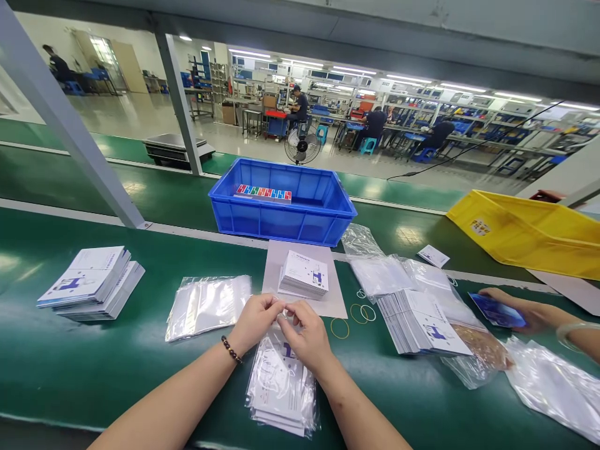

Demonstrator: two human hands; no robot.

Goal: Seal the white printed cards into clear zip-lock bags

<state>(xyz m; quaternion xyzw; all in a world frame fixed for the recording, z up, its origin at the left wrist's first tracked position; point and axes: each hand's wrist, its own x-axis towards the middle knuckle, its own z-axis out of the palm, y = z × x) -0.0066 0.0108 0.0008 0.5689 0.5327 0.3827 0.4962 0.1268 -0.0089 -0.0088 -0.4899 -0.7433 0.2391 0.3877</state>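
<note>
— What is shown?
— A long, flat green work surface (154,378) is seen across the frame, with an open rectangular blue plastic bin (281,219) placed at upper centre.
— And the white booklets in clear plastic bags (281,390)?
— They are piled at bottom centre; clear plastic is pinched at their upper end by the left hand (257,320) and right hand (307,334), fingertips closed.

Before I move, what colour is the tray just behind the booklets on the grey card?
It is blue, seen in the head view.
</note>
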